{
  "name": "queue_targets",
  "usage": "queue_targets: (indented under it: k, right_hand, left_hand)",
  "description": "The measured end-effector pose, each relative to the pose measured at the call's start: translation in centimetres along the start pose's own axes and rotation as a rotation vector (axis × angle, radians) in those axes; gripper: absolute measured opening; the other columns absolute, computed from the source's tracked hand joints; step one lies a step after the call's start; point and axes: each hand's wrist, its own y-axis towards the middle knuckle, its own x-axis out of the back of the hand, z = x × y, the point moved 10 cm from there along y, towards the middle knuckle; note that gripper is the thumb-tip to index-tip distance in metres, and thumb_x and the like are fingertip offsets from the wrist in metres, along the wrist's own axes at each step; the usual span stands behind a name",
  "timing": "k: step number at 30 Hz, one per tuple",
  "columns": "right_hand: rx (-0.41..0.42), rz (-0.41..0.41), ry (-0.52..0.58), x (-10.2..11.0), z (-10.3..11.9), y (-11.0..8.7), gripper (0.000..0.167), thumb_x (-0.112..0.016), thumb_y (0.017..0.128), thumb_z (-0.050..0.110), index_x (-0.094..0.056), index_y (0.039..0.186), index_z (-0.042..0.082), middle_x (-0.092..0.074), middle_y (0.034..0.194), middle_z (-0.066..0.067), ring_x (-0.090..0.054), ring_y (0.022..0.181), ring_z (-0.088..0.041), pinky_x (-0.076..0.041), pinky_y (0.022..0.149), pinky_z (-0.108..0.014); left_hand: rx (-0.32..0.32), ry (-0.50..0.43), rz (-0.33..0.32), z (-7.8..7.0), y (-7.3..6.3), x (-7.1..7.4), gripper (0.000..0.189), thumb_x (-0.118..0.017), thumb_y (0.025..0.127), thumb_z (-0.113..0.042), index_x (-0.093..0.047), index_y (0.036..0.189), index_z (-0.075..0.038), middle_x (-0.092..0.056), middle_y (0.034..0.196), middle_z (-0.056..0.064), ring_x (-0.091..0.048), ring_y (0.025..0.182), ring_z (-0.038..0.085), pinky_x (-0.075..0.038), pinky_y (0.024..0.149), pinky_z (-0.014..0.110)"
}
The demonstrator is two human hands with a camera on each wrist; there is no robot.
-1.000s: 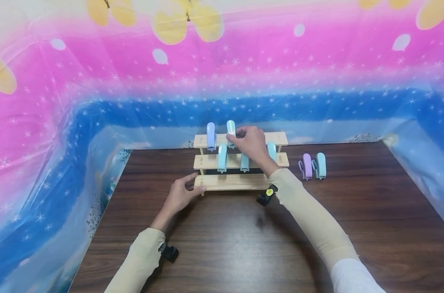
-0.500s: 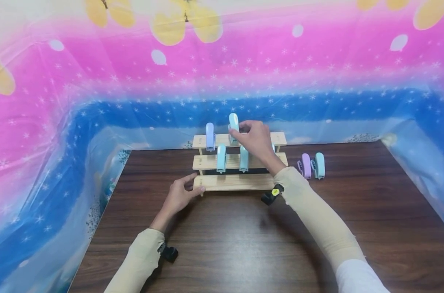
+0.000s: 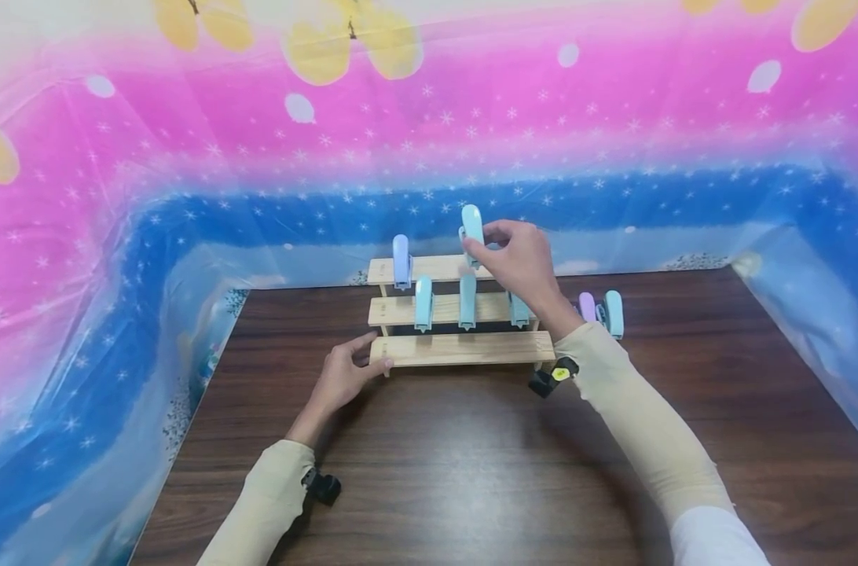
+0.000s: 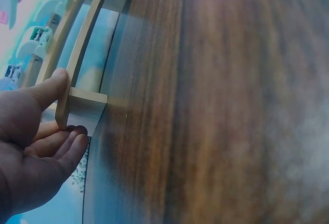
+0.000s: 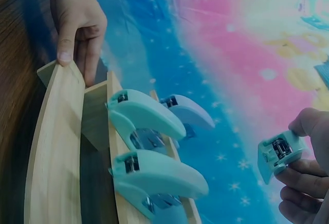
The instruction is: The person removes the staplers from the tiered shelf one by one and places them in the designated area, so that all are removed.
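Note:
My right hand (image 3: 524, 259) pinches a mint green stapler (image 3: 472, 224) between thumb and fingers, raised over the top tier of a three-tier wooden rack (image 3: 464, 348). In the right wrist view this stapler's (image 5: 277, 149) metal end faces the camera. My left hand (image 3: 344, 376) grips the left end of the bottom tier, thumb on top and fingers below, as the left wrist view shows. A lavender-blue stapler (image 3: 401, 261) stands at the left of the top tier. Along the middle tier stand three mint staplers (image 3: 423, 303), the rightmost partly hidden by my right hand.
A purple stapler (image 3: 587, 306) and another mint stapler (image 3: 614, 313) sit on the dark wooden table (image 3: 443, 464), right of the rack and beyond my right forearm. A colourful patterned cloth (image 3: 316, 228) hangs behind the table and along both sides.
My right hand has lifted the mint stapler from the top tier, up and to the right. The left hand keeps its grip on the rack.

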Motion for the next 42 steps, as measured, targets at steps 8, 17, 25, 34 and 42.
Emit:
queue_targets:
  k: [8,17,25,34,42]
  right_hand:
    - [-0.002,-0.035,0.025,2.8,-0.8,-1.0,0.048,-0.078,0.088,0.047,-0.077,0.113,0.006,-0.077,0.107,-0.011,-0.070,0.105,-0.029,-0.059,0.089,-0.044]
    - [-0.070,-0.042,0.026,5.6,-3.3,-2.5,0.054,-0.077,0.088,0.050,-0.075,0.119,0.005,-0.075,0.114,-0.013,-0.069,0.109,-0.029,-0.057,0.092,-0.045]
    - [-0.085,-0.089,0.022,8.0,-5.2,-4.1,0.049,-0.079,0.087,0.047,-0.076,0.116,0.008,-0.076,0.112,-0.012,-0.069,0.105,-0.027,-0.057,0.091,-0.045]
    - [-0.079,-0.162,-0.047,10.7,-7.5,-5.6,0.050,-0.078,0.088,0.048,-0.077,0.115,0.006,-0.077,0.108,-0.014,-0.072,0.095,-0.024,-0.055,0.076,-0.025]
    - [-0.069,-0.234,-0.108,13.0,-10.2,-6.8,0.048,-0.078,0.089,0.044,-0.077,0.114,0.003,-0.077,0.103,-0.016,-0.069,0.091,-0.024,-0.048,0.077,-0.020]
  left_hand:
    - [0.005,0.012,-0.006,0.0,-0.1,0.2,0.066,-0.079,0.093,-0.030,-0.053,0.148,-0.003,-0.056,0.146,0.021,-0.065,0.121,0.035,-0.059,0.094,0.045]
    - [0.022,0.016,0.001,0.5,-0.1,0.0,0.068,-0.078,0.093,-0.033,-0.052,0.149,-0.005,-0.054,0.148,0.021,-0.064,0.122,0.035,-0.058,0.096,0.045]
    - [0.020,0.022,0.004,0.5,-0.1,-0.1,0.068,-0.078,0.092,-0.034,-0.053,0.149,-0.005,-0.055,0.148,0.020,-0.065,0.122,0.034,-0.058,0.095,0.045]
    - [0.013,0.029,0.007,0.4,-0.2,-0.2,0.067,-0.078,0.093,-0.034,-0.053,0.149,-0.006,-0.053,0.149,0.020,-0.063,0.124,0.035,-0.058,0.095,0.046]
    - [-0.002,0.038,0.004,0.2,0.0,-0.1,0.068,-0.078,0.093,-0.035,-0.053,0.149,-0.005,-0.053,0.150,0.020,-0.063,0.124,0.035,-0.058,0.096,0.047]
